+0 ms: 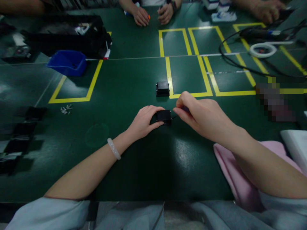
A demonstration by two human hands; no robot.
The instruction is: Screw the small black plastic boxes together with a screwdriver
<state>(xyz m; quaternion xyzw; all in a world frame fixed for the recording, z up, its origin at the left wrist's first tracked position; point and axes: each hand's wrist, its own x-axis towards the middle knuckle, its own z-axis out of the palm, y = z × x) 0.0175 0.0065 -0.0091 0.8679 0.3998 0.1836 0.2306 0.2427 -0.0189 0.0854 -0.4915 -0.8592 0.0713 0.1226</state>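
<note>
On the green table, my left hand (pixel 146 120) grips a small black box (pixel 163 117) between thumb and fingers. My right hand (pixel 195 111) is pinched just right of that box, closed on a thin dark tool (pixel 174 117) whose tip reaches toward the box's right side. Most of the tool is hidden by the fingers. A second black box (pixel 162 88) sits just beyond the held one, touched by neither hand. Small silvery screws (pixel 66 109) lie in a loose pile to the left.
A blue bin (pixel 67 63) stands at the left before a large black tray (pixel 64 35). Several black parts (pixel 24 129) lie at the far left. A pink cloth (pixel 230 166) is under my right forearm. Other people's hands (pixel 141 16) rest across the table; cables (pixel 230 60) lie right.
</note>
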